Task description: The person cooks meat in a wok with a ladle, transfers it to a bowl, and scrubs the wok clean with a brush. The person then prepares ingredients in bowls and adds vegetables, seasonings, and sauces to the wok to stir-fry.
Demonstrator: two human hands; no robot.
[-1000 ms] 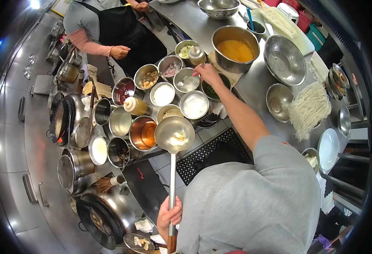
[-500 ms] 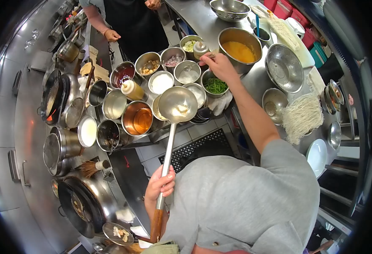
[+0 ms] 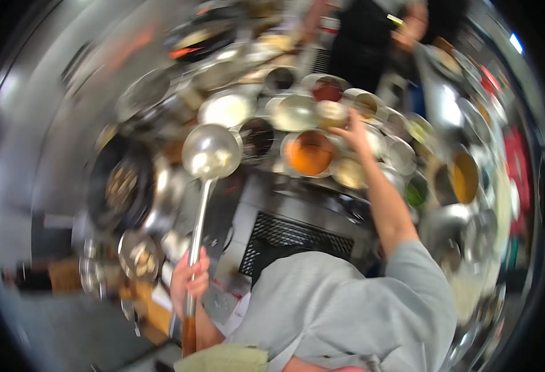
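Observation:
My left hand (image 3: 189,280) is closed around the long handle of a ladle (image 3: 211,150), near its wooden end. The ladle's metal bowl is up, beside the dark-filled pot (image 3: 256,137). My right hand (image 3: 354,131) is stretched over the seasoning containers, its thumb and fingers apart. Right at its fingertips stands a squeeze bottle (image 3: 332,114) with a pale top; blur hides whether they touch. Below that bottle is a pot of orange-brown liquid (image 3: 310,152). A container of pale liquid (image 3: 294,113) sits to the bottle's left.
At the left is a wok (image 3: 119,180) with pale pieces of food in it. A strainer (image 3: 140,257) holding similar pieces lies below it. Another person (image 3: 362,43) in a dark apron stands across the containers. To the right are a pot of yellow liquid (image 3: 465,178) and chopped greens (image 3: 416,190).
The view has swung left and blurred. My right hand has moved from near the small jar and greens to the squeeze bottle. The ladle, still in my left hand, now hangs further left.

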